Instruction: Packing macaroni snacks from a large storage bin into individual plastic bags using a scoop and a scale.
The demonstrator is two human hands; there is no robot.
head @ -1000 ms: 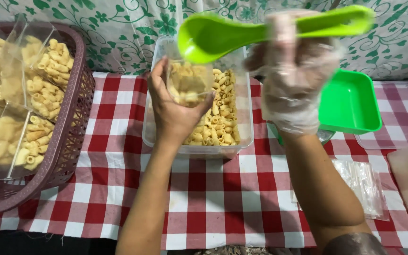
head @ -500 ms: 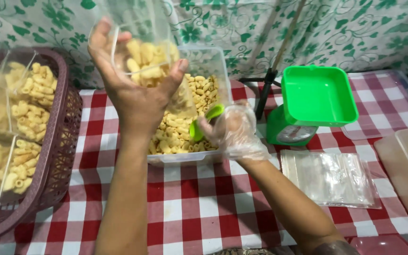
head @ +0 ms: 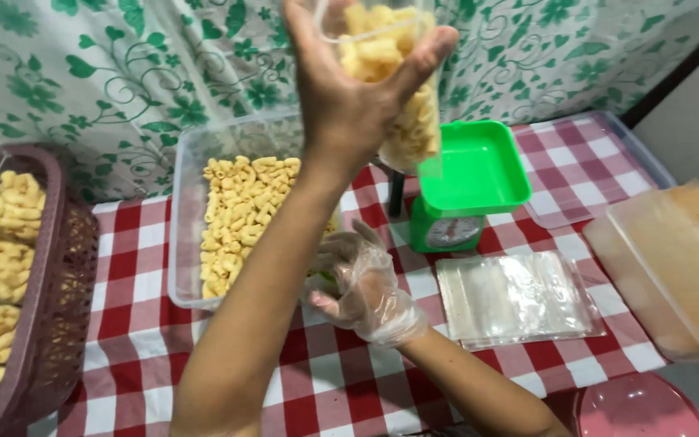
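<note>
The left hand [head: 349,105] was up high and held a clear bag of yellow snacks [head: 394,73] tight, above the green scale [head: 471,182]. The right hand [head: 362,287] wore a thin plastic glove. Its fingers were loosely curled and held nothing that could be seen. It was low over the table [head: 147,324], next to the clear tub of snacks [head: 232,214]. A pile of empty clear bags [head: 519,295] lay just beside it. A purple basket [head: 50,324] with filled bags stood far to the left.
</note>
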